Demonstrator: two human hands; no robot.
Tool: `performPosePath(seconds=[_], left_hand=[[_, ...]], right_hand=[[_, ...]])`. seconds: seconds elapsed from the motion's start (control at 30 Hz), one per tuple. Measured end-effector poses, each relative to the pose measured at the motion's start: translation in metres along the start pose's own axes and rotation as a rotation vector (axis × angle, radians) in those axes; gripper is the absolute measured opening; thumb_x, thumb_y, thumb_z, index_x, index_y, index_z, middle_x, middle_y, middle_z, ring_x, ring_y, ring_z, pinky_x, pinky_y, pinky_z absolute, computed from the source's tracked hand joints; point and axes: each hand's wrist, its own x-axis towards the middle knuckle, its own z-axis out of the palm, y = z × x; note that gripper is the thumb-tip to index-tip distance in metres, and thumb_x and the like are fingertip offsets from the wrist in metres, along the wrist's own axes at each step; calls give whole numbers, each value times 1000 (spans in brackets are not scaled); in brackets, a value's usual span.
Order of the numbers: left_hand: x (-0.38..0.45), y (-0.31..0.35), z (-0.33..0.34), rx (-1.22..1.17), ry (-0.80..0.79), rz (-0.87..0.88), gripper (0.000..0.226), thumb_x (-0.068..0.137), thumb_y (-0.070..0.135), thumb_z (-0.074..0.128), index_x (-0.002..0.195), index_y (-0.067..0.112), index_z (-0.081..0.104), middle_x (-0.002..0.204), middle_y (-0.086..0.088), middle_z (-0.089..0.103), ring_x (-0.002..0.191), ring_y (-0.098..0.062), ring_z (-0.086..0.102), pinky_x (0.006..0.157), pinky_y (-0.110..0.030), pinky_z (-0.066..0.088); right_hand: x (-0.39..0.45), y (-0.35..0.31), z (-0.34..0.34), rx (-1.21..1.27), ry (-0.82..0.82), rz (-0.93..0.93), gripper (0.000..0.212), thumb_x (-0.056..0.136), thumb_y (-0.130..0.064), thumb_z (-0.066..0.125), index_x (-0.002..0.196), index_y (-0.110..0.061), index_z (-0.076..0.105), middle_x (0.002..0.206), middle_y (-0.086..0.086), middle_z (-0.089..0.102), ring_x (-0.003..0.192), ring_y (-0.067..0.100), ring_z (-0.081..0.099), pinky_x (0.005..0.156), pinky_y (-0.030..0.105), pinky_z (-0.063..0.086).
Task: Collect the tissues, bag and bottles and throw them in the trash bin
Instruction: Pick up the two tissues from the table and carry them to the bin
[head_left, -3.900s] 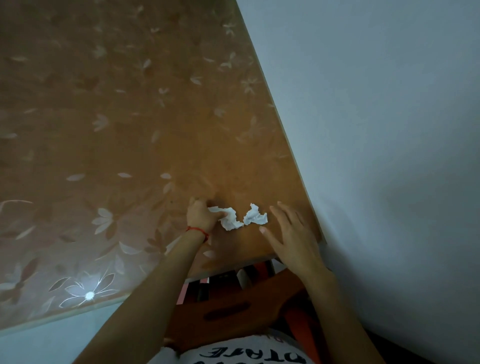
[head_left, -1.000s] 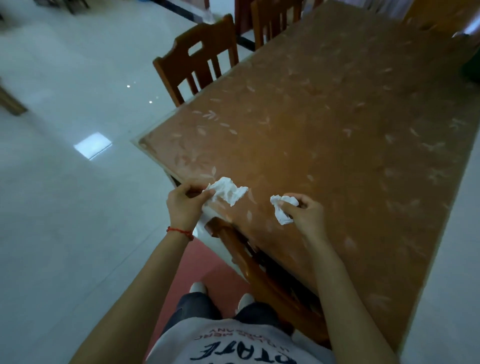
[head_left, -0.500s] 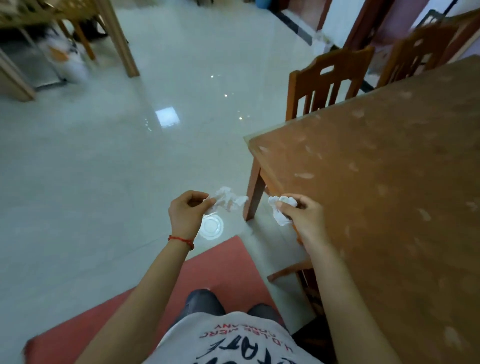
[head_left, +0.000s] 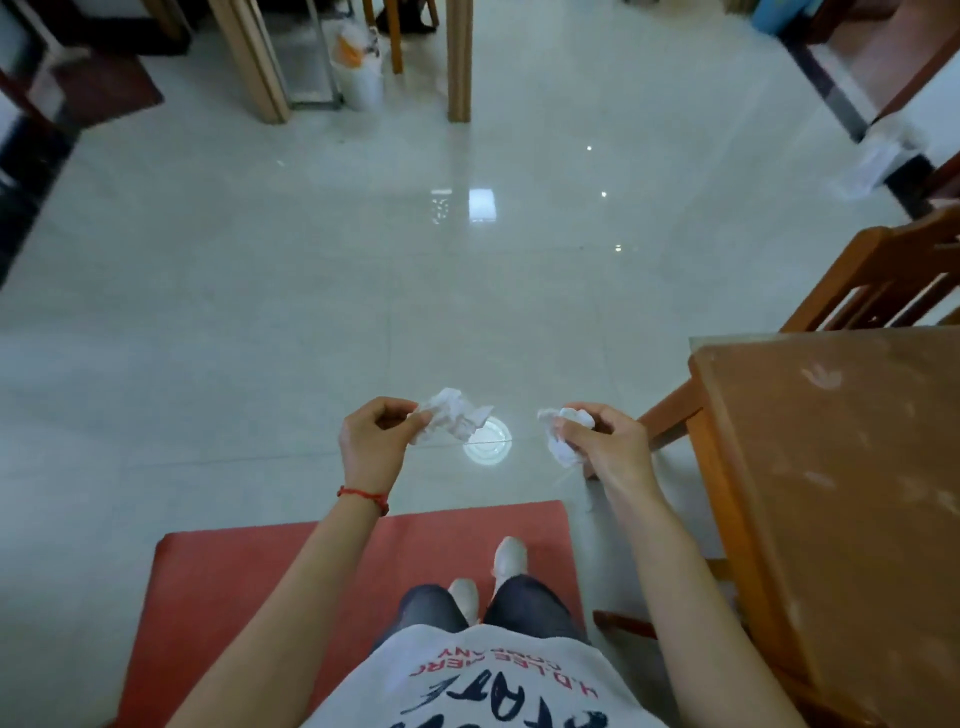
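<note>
Tissues in both hands: left hand (head_left: 375, 436) pinching crumpled tissue (head_left: 453, 420), right hand (head_left: 605, 441) closed on second tissue (head_left: 562, 434), both held over tiled floor (head_left: 260, 291), clear of desk (head_left: 831, 467) at right. Grip light, fingertip only; loose tails hanging, so wad could slip or tear off mid-walk. White bin (head_left: 358, 78) far ahead between wooden legs, probable target. Red mat (head_left: 249, 582) underfoot on glossy tile: slip risk. Bag, bottles not in sight.

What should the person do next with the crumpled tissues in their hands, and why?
Probably walk forward across the floor toward the white lined bin at the far side. The left hand pinches one tissue, the right hand another tissue, and the table is off to the side.
</note>
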Motion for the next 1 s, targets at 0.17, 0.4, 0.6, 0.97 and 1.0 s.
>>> performPosePath(seconds=[0.17,0.4,0.6,0.97,1.0], left_hand=[[40,7,9,-6,43,-27,11,67,12,76,73,7,68,63,-2,64,49,1,55,51,-6,44],[124,41,55,-6,78,-19,12,67,9,76,75,5,68,65,-4,64,56,-7,56,52,-5,44],[190,77,92,1,80,12,10,66,12,77,69,14,67,64,2,65,51,2,56,51,-5,44],[329,132,160,13,-8,39,11,65,16,78,67,19,68,65,2,66,60,-11,59,61,-19,48],[346,138,166,7,-15,47,12,65,15,78,66,19,67,65,1,66,60,-12,59,61,-19,48]], right_hand=[[53,-15,17,-16,-13,-2,16,65,-11,81,78,-12,71,59,-10,64,52,-1,58,49,12,45],[147,-52,19,-1,-64,-18,13,67,-7,79,76,-13,71,67,-2,65,63,12,60,59,23,49],[218,-93,19,-4,-147,-23,24,66,-14,81,82,-1,68,64,5,56,62,20,53,64,31,42],[350,-157,29,35,-12,-25,25,67,-16,80,84,-3,68,65,2,57,60,16,52,61,24,43],[365,-164,31,37,0,-30,23,68,-15,79,83,-2,68,62,1,56,59,15,51,60,23,43]])
